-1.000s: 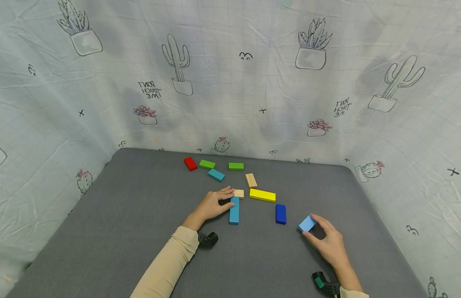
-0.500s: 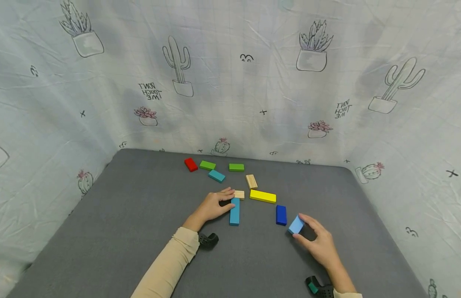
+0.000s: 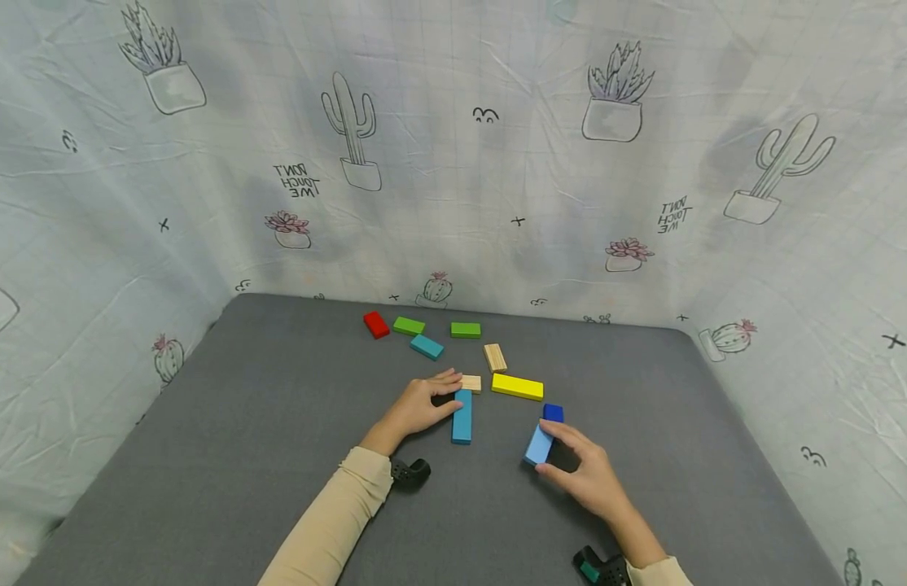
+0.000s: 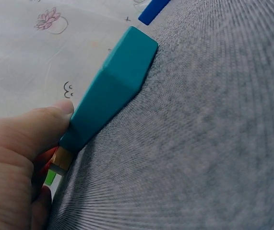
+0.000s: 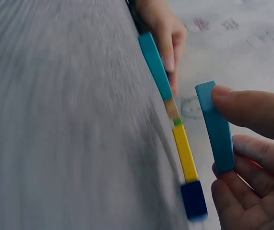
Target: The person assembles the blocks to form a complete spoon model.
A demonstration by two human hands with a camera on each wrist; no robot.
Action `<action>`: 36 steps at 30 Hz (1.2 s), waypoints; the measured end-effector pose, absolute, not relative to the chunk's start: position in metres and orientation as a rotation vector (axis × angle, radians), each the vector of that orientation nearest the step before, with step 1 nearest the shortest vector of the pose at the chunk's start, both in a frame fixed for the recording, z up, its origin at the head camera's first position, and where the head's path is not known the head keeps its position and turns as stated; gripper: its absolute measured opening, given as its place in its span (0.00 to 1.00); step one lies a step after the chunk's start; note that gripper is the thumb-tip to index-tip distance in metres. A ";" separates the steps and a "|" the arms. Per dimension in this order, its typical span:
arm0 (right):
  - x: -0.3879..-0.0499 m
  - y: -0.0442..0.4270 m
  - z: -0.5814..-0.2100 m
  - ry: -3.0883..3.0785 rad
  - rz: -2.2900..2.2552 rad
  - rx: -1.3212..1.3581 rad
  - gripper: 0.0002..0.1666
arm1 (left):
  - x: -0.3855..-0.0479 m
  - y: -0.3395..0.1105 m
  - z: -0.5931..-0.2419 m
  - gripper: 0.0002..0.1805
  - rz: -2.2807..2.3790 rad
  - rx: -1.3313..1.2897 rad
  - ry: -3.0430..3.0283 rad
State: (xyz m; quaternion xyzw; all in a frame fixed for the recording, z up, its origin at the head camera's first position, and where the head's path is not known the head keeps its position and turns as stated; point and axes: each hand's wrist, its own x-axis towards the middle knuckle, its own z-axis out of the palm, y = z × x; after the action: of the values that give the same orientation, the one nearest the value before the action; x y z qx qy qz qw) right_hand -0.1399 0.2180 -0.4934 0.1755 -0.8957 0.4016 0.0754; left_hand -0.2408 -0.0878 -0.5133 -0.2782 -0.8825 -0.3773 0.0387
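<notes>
My right hand (image 3: pixel 589 480) pinches a light blue wooden block (image 3: pixel 539 445) between thumb and fingers. In the right wrist view, that block (image 5: pixel 217 129) is held apart from the table. My left hand (image 3: pixel 422 405) rests at the table's middle, fingers extended against a plain wood block (image 3: pixel 471 383). Its thumb touches the side of a long teal-blue block (image 3: pixel 462 417), near the end that meets the wood block. A dark blue block (image 3: pixel 553 413) lies just behind my right hand, which partly hides it.
Behind the hands, a yellow block (image 3: pixel 517 387) and another plain wood block (image 3: pixel 495 358) lie flat. Farther back are a teal block (image 3: pixel 427 347), two green blocks (image 3: pixel 465 330) and a red block (image 3: pixel 376 325). A printed curtain (image 3: pixel 453 163) borders the grey table (image 3: pixel 241 456).
My right hand has carried the light blue block leftward, past the near side of the dark blue block, covering part of it. My left hand has stayed in place.
</notes>
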 end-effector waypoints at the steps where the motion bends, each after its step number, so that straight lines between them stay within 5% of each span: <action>1: -0.140 0.214 -0.493 -2.688 1.221 0.548 0.37 | -0.241 -0.088 -0.513 0.26 -1.152 -0.850 -2.709; 36: -0.155 0.136 -0.497 -2.748 1.228 1.218 0.36 | -0.242 -0.088 -0.513 0.25 -1.122 -0.861 -2.717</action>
State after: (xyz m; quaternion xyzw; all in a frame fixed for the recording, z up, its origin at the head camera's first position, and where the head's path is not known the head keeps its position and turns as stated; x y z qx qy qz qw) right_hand -0.1553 0.1356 -0.4971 0.3746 -0.8451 0.3777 -0.0529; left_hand -0.2418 -0.0880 -0.5135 -0.2809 -0.8863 -0.3662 0.0394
